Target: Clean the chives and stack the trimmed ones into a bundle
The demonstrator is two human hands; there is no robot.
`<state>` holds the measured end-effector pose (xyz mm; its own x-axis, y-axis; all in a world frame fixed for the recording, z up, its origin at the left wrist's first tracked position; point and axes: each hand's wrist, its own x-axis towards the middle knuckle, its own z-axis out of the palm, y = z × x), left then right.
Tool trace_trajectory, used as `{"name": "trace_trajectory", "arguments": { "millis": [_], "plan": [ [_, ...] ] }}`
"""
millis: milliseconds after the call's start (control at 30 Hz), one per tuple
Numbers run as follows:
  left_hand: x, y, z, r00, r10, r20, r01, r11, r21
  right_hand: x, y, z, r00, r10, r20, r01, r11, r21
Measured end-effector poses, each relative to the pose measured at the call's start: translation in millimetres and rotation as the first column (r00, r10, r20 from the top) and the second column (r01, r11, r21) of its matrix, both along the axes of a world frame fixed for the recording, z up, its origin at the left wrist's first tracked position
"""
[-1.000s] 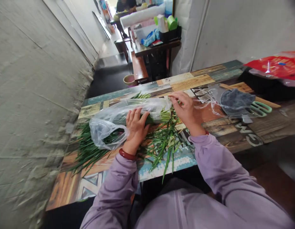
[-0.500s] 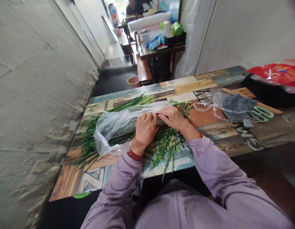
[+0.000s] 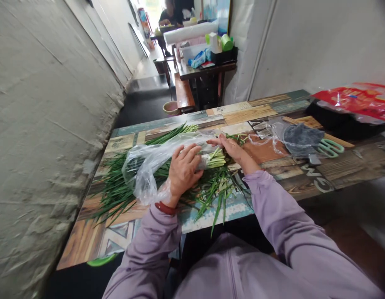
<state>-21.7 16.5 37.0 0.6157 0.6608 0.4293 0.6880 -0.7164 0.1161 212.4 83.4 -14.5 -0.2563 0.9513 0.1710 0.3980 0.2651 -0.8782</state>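
A bundle of garlic chives (image 3: pixel 217 158) lies across the table with its pale stem ends to the right. Clear plastic wrap (image 3: pixel 148 160) covers part of it and drapes loosely toward the left. My left hand (image 3: pixel 185 169) rests on the wrapped bundle, fingers spread over the plastic. My right hand (image 3: pixel 232 150) is just beyond the cut ends, its fingers stretched out; whether it touches the plastic I cannot tell. Long green leaves (image 3: pixel 114 187) fan out to the left. Loose trimmed leaves (image 3: pixel 217 197) hang partly over the front edge.
On the patterned wooden table (image 3: pixel 148 232), a grey cloth (image 3: pixel 302 139) and green-handled scissors (image 3: pixel 331 147) lie to the right. A red plastic package (image 3: pixel 357 99) sits farther right. A rough wall (image 3: pixel 55 124) runs along the left. Behind, a person (image 3: pixel 171 16) is near another table.
My fingers have come off the plastic edge they were pinching. The left hand is now spread over the bundle, the right straightened, and the pale stem ends show between them.
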Motion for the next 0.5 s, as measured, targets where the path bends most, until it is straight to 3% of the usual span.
{"name": "trace_trajectory", "arguments": {
  "millis": [133,233,333,400,500],
  "plan": [
    [-13.3,-3.4,16.3,0.980,0.095,0.175,-0.095,0.995,-0.009,-4.8,8.9,-15.0,0.951,-0.077,0.300,0.038,0.991,0.132],
    [-23.9,2.2,25.6,0.897,0.274,0.347,-0.298,0.954,0.018,-10.7,5.9,-20.4,0.917,-0.076,0.392,-0.009,0.977,0.212],
    [-29.0,15.7,37.6,0.866,0.322,0.382,-0.360,0.932,0.029,-15.2,-2.7,-16.4,0.880,-0.106,0.463,-0.044,0.952,0.302],
    [-27.0,24.3,46.6,0.892,0.335,0.304,-0.366,0.930,0.047,-16.8,-8.2,-8.4,0.895,-0.159,0.416,0.004,0.937,0.348],
    [-13.1,27.9,54.4,0.914,0.392,0.104,-0.403,0.907,0.119,-19.1,-15.1,7.6,0.974,-0.192,0.120,0.142,0.931,0.337]
  ]
}}
